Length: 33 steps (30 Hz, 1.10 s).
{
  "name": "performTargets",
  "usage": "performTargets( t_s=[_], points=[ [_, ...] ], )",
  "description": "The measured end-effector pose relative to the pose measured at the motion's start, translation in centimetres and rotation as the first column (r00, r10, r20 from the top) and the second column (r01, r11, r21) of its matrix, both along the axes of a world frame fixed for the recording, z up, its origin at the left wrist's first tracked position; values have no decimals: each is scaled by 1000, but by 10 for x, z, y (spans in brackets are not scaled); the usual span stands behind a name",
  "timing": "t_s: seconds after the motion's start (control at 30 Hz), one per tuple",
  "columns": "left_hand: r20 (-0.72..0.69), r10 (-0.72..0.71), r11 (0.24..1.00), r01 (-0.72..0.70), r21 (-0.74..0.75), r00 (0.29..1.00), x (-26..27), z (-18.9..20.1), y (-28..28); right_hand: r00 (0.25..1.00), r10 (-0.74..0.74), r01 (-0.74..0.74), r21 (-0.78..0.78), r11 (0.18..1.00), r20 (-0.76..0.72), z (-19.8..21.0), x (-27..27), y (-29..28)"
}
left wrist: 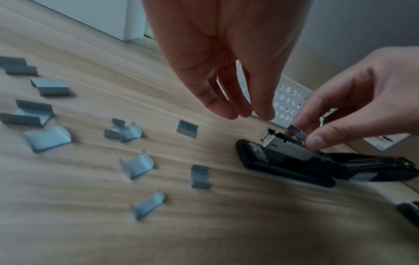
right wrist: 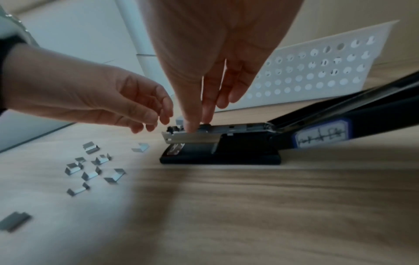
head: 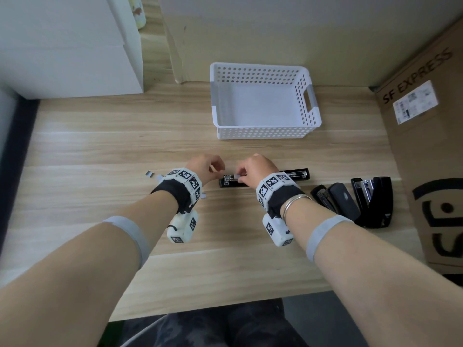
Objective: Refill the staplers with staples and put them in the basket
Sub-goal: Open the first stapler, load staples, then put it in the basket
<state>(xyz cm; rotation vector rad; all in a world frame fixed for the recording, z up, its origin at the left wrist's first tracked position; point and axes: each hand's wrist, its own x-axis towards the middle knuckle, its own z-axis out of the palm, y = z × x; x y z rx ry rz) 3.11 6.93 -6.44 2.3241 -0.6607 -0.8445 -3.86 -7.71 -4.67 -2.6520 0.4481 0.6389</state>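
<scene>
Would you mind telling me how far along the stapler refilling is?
Done: nothing yet; the white perforated plastic basket is empty. In hand: the right hand pinches a small grey staple strip over the opened long black stapler; the left hand hovers empty. Left: three black staplers wait.

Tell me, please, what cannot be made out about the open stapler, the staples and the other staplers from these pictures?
- Open stapler: head view, the right hand covers its middle; whether the channel already holds staples is hidden.
- Staple strip: right wrist view, fingers hide it; seated or not, unclear.
- Loose staples: blurred, count uncertain.
- Other staplers: too small to tell if loaded.
</scene>
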Motion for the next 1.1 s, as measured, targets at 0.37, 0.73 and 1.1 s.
performTargets(
  t_s=[0.37,0.73,1.1],
  points=[
    [-5,-15,998,16,69,1000,-5,-5,-8,997,74,-75,-86,993,-18,-5,7,1],
    [88,-64,955,35,294,994,18,-13,32,999,25,-29,-113,993,-42,-1,9,-3],
    [123,-58,964,24,264,991,8,-17,24,998,-43,46,-107,993,38,5,-1,-14]
  ],
)
